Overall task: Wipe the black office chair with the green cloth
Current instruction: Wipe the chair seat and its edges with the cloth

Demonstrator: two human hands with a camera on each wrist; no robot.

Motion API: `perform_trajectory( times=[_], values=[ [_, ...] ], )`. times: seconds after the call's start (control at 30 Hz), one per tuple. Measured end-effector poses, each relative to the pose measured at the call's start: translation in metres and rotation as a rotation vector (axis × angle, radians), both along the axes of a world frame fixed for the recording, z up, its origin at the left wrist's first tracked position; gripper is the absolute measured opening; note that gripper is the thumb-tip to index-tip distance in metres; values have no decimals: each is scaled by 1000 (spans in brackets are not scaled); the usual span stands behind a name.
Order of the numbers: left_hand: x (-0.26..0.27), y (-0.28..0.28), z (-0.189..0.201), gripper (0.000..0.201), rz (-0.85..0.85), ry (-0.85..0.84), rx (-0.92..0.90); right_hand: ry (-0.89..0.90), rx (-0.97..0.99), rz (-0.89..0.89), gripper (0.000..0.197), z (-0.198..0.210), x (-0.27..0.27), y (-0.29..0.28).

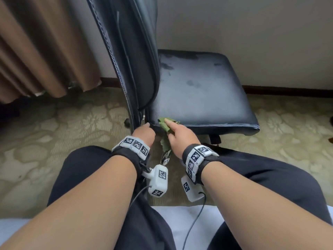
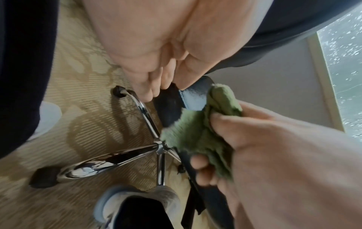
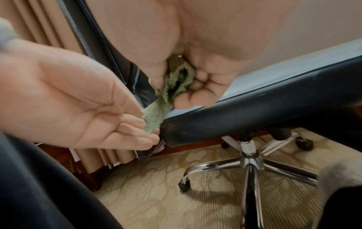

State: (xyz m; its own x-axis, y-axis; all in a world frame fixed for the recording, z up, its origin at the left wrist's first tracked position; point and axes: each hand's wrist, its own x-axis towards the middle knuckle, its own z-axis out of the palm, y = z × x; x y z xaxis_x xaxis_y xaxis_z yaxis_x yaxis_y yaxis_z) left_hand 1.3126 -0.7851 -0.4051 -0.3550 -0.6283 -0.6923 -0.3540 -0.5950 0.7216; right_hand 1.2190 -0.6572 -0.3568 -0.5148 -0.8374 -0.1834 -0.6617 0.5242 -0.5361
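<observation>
The black office chair stands side-on to me, its backrest point(image 1: 129, 51) on the left and its dusty seat point(image 1: 198, 91) on the right. My right hand point(image 1: 177, 135) grips the bunched green cloth point(image 1: 164, 125) and presses it onto the seat's near left corner. One end of the cloth point(image 3: 154, 117) hangs down past the seat edge point(image 3: 254, 108). My left hand point(image 1: 144, 131) is just left of it, with its straight fingers point(image 3: 141, 139) touching the underside of that corner beside the hanging cloth. In the left wrist view the cloth point(image 2: 195, 136) fills my right hand point(image 2: 264, 147).
The chair's chrome star base point(image 3: 250, 159) with black castors stands on a patterned carpet point(image 1: 72, 123). Brown curtains point(image 1: 36, 51) hang at the left and a pale wall point(image 1: 252, 33) stands behind the chair. My knees in dark trousers point(image 1: 90, 168) are close to the seat.
</observation>
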Motion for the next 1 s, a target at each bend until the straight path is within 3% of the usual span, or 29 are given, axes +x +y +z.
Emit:
perform_trajectory(
  times=[0.07,0.2,0.37,0.47,0.57,0.63,0.8,1.0],
  values=[
    [-5,-2,5,46,74,64,-12,15,3,51,59,-4,4,-15],
    [-9,-2,10,83,147,212,122,1,15,42,68,-19,12,-23],
    [-16,-9,-31,133,230,113,71,23,42,1,64,-29,12,-23],
    [-18,-15,-43,126,187,81,16,60,70,7,63,-31,12,-25],
    [-14,-1,-14,89,164,111,-5,92,105,20,60,-31,13,-26],
    [-12,4,-7,80,157,107,-15,106,112,35,59,-31,14,-27],
    [-15,6,-7,79,161,149,-23,203,125,91,54,-37,14,-33],
    [-21,3,-22,119,191,91,-25,228,126,123,48,-35,8,-34]
  ],
)
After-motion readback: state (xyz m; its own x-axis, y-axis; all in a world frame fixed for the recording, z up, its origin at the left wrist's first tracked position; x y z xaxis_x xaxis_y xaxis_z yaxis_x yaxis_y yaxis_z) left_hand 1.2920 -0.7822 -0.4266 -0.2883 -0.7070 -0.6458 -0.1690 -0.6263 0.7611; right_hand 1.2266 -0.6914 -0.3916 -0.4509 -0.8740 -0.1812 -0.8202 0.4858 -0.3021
